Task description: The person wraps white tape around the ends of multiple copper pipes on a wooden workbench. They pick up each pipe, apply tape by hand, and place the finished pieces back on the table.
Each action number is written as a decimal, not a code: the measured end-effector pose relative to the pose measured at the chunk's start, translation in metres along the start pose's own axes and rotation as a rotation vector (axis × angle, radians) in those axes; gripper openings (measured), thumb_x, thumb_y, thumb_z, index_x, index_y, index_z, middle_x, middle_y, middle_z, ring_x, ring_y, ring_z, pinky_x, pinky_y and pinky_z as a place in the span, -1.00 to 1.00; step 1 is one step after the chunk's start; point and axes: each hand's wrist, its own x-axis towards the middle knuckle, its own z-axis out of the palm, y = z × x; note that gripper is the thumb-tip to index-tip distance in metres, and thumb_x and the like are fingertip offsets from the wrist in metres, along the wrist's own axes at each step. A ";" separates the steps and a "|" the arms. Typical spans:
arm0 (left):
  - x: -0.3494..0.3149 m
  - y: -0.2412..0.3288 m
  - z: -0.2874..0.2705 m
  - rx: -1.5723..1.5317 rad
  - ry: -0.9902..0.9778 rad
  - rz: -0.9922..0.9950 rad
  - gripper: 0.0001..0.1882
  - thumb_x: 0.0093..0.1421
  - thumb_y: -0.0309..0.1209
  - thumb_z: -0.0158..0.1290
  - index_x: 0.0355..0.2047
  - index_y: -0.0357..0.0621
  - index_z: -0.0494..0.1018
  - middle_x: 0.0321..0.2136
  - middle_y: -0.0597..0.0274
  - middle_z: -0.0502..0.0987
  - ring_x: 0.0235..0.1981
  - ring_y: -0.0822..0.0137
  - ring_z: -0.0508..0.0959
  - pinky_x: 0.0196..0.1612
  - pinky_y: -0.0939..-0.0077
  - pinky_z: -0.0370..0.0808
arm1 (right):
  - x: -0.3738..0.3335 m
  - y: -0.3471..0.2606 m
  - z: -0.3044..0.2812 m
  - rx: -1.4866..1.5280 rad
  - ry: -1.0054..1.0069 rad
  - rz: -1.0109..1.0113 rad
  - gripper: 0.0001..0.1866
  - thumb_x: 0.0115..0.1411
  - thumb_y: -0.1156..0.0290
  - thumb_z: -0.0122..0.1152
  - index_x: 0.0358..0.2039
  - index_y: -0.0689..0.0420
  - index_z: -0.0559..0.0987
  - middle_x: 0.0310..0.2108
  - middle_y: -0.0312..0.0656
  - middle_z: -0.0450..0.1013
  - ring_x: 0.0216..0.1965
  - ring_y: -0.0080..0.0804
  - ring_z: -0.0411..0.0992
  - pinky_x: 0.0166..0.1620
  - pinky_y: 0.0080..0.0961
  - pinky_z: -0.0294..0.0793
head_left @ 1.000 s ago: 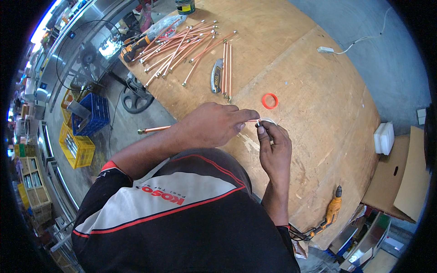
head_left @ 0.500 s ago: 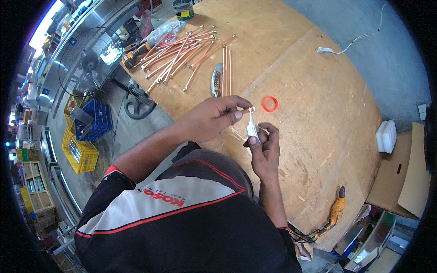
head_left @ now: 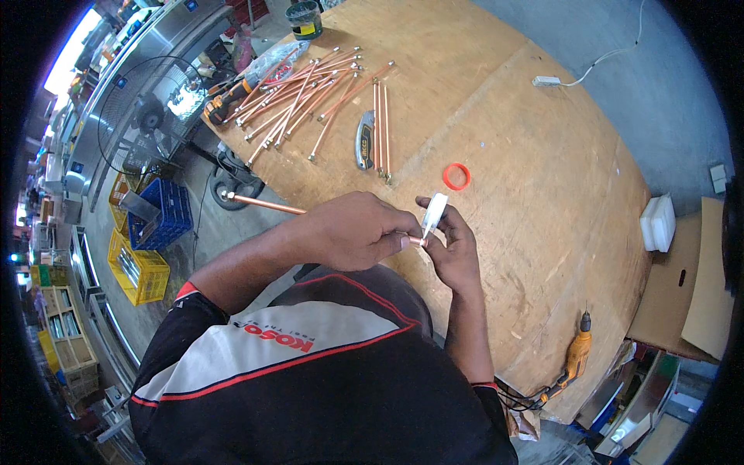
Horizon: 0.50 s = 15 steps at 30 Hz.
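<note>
A thin copper tube with a metal fitting at its left end lies across my left hand. My left fingers are closed around it near its right end. My right hand pinches a white roll of tape, thread seal tape by its look. Its narrow strip reaches the tube's right end, where my right thumb sits close by. On the table beyond lie a red plastic ring, a utility knife and a few copper tubes side by side.
A loose heap of copper tubes covers the far left of the wooden table, beside a dark bucket. An orange drill rests at the right front. White foam blocks stand past the right edge; a fan is left.
Both hands have come down nearer my body. The tube's left length now shows beyond my left wrist, and the tape roll has turned upward in my right hand.
</note>
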 end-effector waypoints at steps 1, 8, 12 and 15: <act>-0.001 -0.002 0.002 0.011 0.001 0.020 -0.76 0.24 -0.35 -0.02 -0.14 -0.16 0.49 -0.38 -0.13 0.57 -0.28 -0.17 0.56 -0.20 -0.04 0.43 | 0.000 -0.005 -0.003 -0.049 -0.006 -0.042 -0.45 0.03 0.53 0.27 0.11 0.15 0.50 0.03 -0.06 0.50 0.14 -0.22 0.41 0.21 -0.32 0.31; 0.001 -0.003 -0.002 0.046 -0.154 -0.021 -0.78 0.22 -0.36 0.00 -0.18 -0.16 0.52 -0.41 -0.11 0.57 -0.31 -0.15 0.58 -0.21 0.02 0.46 | 0.003 -0.019 -0.017 -0.015 -0.178 -0.259 -0.47 0.07 0.21 0.23 0.04 0.20 0.56 0.17 0.04 0.41 0.34 -0.08 0.17 0.39 -0.13 -0.02; 0.005 -0.004 -0.003 0.131 -0.189 -0.141 -0.74 0.17 -0.37 -0.02 -0.19 -0.16 0.54 -0.42 -0.14 0.58 -0.31 -0.16 0.58 -0.17 0.00 0.46 | 0.002 -0.040 -0.013 0.065 -0.297 -0.302 -0.46 0.10 0.06 0.18 -0.05 0.21 0.63 0.14 0.11 0.43 0.35 -0.06 0.16 0.41 -0.05 -0.16; 0.004 -0.007 -0.001 0.123 -0.170 -0.163 -0.73 0.18 -0.36 -0.02 -0.17 -0.19 0.53 -0.39 -0.16 0.58 -0.30 -0.17 0.58 -0.15 0.00 0.46 | -0.003 -0.037 -0.010 0.163 -0.269 -0.300 -0.44 0.12 0.00 0.15 -0.08 0.23 0.65 0.11 0.11 0.45 0.31 -0.04 0.23 0.42 -0.02 -0.22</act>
